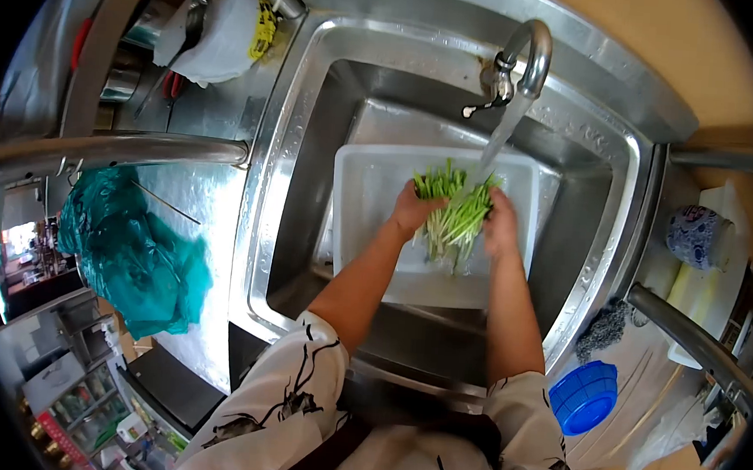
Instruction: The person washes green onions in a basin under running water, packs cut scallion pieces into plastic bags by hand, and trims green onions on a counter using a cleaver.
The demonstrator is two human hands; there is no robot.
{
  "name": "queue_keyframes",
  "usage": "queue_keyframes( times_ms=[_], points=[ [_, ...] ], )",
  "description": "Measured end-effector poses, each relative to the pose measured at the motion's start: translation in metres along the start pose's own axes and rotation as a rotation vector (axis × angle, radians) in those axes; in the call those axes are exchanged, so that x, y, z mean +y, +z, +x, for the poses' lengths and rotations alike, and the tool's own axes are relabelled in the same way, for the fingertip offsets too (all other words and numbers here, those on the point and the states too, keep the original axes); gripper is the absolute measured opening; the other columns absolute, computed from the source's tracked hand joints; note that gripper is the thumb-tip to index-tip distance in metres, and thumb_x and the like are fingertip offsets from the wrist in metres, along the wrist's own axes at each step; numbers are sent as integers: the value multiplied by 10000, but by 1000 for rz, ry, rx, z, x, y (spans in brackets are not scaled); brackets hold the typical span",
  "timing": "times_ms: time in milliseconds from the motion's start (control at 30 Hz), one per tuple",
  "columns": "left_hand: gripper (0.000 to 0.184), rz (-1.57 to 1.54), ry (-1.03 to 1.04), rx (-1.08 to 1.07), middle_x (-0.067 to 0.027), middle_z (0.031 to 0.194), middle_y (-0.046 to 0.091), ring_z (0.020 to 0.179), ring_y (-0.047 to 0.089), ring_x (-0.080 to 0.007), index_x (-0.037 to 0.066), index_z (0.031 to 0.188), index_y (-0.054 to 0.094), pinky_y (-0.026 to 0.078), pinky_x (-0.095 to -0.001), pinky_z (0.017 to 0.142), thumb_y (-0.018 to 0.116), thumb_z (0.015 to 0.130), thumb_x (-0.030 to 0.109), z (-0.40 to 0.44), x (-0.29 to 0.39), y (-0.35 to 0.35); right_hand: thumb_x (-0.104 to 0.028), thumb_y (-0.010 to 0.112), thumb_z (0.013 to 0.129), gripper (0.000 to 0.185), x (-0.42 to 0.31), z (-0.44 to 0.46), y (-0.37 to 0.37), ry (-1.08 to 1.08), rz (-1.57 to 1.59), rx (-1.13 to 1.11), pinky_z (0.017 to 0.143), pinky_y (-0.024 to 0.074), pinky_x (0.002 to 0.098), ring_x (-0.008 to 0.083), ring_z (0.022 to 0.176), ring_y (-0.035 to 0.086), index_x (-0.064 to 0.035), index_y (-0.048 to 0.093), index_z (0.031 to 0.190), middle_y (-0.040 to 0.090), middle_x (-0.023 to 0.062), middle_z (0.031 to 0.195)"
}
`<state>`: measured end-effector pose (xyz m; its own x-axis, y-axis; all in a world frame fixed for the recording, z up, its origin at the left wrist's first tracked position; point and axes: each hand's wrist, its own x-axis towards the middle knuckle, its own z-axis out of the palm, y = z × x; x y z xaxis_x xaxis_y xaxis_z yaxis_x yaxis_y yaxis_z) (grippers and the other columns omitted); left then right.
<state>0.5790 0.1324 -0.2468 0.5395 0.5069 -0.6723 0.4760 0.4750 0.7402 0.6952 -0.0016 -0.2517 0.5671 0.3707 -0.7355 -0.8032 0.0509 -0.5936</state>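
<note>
A bunch of thin green stalks with paler ends (454,219) is held in the white plastic tub (354,242) inside the steel sink. My left hand (415,210) grips its left side, the fingertips partly hidden by the stalks. On the opposite side my right hand (501,222) is closed against the bunch, thumb toward the far end. Water (504,132) runs from the curved faucet (537,58) onto the stalks between my hands. Some water lies in the tub.
The steel sink (298,168) surrounds the tub. A green plastic bag (135,253) lies on the left counter below a metal rail (120,154). On the right are a blue plastic basket (583,398), a grey scouring pad (603,331) and another metal rail (693,331).
</note>
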Motion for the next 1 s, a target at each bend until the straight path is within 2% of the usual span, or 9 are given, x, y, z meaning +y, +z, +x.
queue_keyframes(
  times_ms=[133,200,233,300,367,433,567,767,1000],
  points=[
    [522,-56,279,263,-147,1061,564,967,547,-198,-78,1183,407,433,-297,843,650,740,54,9,-32,-6,-162,562,829,449,18,0,-11,-185,-172,192,908,385,334,233,1044,493,29,425,1211,512,146,1141],
    [532,44,291,248,-167,1101,539,1003,535,-224,-91,1202,392,432,-306,848,626,746,54,3,-46,-14,-184,605,790,570,38,-15,-6,-623,-930,438,946,358,374,326,1123,452,80,383,1243,451,257,1221],
    [535,278,325,371,-180,1117,525,1018,526,-240,-94,1197,398,431,-311,849,630,742,69,-7,-41,-13,-162,611,770,607,41,-27,-3,-699,-924,476,973,329,401,380,1161,400,115,354,1245,411,306,1228],
    [539,516,359,481,-193,1133,512,1032,518,-257,-97,1191,405,430,-316,849,635,738,83,-15,-42,-16,-175,616,766,584,46,-60,-3,-575,-926,483,954,347,404,377,1136,427,93,382,1228,443,292,1197],
    [587,253,216,492,-247,1199,403,1128,385,-390,-76,1192,395,329,-409,971,645,709,146,-13,-62,-23,-188,621,762,560,44,-79,-7,-458,-922,495,935,366,407,373,1111,454,71,411,1212,476,277,1167],
    [565,332,79,439,-245,1186,418,1133,386,-379,-73,1168,415,333,-408,963,646,702,148,-29,-44,-27,-232,627,743,411,38,-88,-16,181,-1506,77,850,429,417,358,991,541,14,544,1062,568,225,1031],
    [447,486,42,336,-180,1040,572,921,567,-239,-87,1090,474,454,-320,779,642,728,113,-31,-49,-35,-291,646,692,317,48,-80,-3,64,-1761,22,767,474,418,348,855,600,-22,634,860,631,182,889],
    [476,96,66,235,-165,979,597,866,588,-248,-62,1064,502,469,-320,741,657,684,178,-32,-53,-49,-269,641,695,302,71,-74,-18,34,-1803,53,763,477,402,329,862,608,-20,636,867,630,192,893],
    [509,258,-35,209,-146,944,605,863,588,-260,-63,1102,491,468,-326,731,656,696,196,-51,-28,-51,-205,635,732,220,-25,-155,-3,58,-1601,-393,652,461,387,289,708,600,-8,629,830,619,171,740]
  ],
)
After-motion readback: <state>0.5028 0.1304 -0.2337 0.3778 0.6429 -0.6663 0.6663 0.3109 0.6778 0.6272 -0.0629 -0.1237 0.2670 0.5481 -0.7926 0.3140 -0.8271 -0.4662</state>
